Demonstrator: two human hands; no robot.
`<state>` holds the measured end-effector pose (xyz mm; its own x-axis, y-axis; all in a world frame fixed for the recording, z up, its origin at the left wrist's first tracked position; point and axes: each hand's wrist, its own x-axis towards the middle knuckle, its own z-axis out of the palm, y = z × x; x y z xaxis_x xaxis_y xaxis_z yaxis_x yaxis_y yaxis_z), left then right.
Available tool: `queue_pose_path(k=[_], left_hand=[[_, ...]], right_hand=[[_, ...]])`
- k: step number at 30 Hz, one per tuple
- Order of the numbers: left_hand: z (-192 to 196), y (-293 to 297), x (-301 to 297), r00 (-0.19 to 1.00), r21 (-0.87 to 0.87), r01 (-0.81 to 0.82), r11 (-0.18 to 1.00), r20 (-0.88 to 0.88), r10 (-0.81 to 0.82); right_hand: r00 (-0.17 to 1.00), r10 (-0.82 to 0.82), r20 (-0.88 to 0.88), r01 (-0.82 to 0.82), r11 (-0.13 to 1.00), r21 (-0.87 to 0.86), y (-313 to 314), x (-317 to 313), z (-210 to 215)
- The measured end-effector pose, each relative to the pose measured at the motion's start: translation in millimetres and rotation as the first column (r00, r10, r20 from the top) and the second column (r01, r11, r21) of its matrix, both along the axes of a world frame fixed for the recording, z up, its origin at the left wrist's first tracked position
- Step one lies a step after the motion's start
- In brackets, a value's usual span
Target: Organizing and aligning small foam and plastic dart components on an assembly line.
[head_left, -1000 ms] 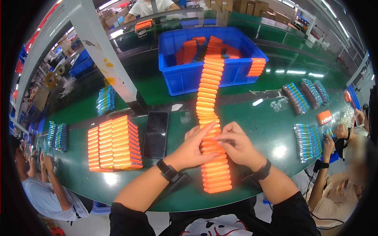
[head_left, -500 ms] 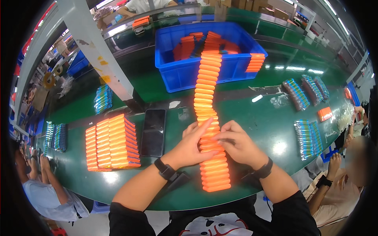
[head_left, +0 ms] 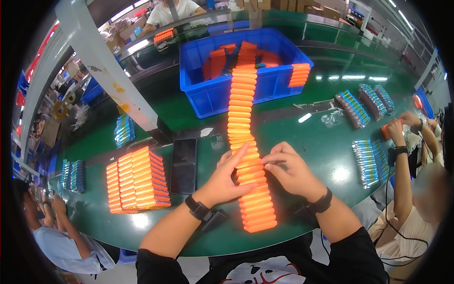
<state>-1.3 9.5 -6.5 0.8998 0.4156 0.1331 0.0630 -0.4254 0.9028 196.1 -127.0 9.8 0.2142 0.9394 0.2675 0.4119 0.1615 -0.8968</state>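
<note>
A long strip of bright orange cylinders (head_left: pixel 242 104), lying side by side like rungs, drops over the rim of the blue bin (head_left: pixel 215 102) and runs down the green table toward me. My left hand (head_left: pixel 225 178) grips the strip from its left side, thumb along the upper part and fingers across the lower part. Close to the strip's right edge, my right hand (head_left: pixel 292 171) is closed in a pinch on a thin dark tool (head_left: pixel 278 162), whose tip points at the cylinders. The exact kind of tool is too small to make out.
Left of my arm lie a black phone (head_left: pixel 183 165) and a stack of orange cylinder blocks (head_left: pixel 137 180). Blue-and-silver wrapped packs (head_left: pixel 365 161) rest at the right, near another person's hands (head_left: pixel 396 130). A grey post (head_left: pixel 111 71) rises at the left.
The view has shifted slightly. My right hand has drawn back a little from the strip, so the dark tool shows. At the right, a co-worker's hands have reached to the orange piece.
</note>
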Motion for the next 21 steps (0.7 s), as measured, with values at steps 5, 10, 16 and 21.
queue_pose_path(k=[5,10,16,21], left_hand=[[-3,2,2,0.999,0.097,0.015,0.995,-0.041,-0.012],[-1,3,1,0.999,0.104,0.016,0.994,-0.043,-0.011],[0,2,-1,1.000,0.044,-0.007,0.999,0.026,0.005],[13,-2,-2,0.965,0.141,0.052,0.989,0.249,-0.086]], right_hand=[[0.983,-0.001,0.184,-0.007,0.999,0.045,1,1,-1],[0.979,0.003,0.203,-0.008,1.000,0.023,2,6,4],[0.999,-0.053,-0.002,0.053,0.998,-0.017,-1,13,8],[0.901,0.178,-0.395,-0.161,0.984,0.077,-7,11,11]])
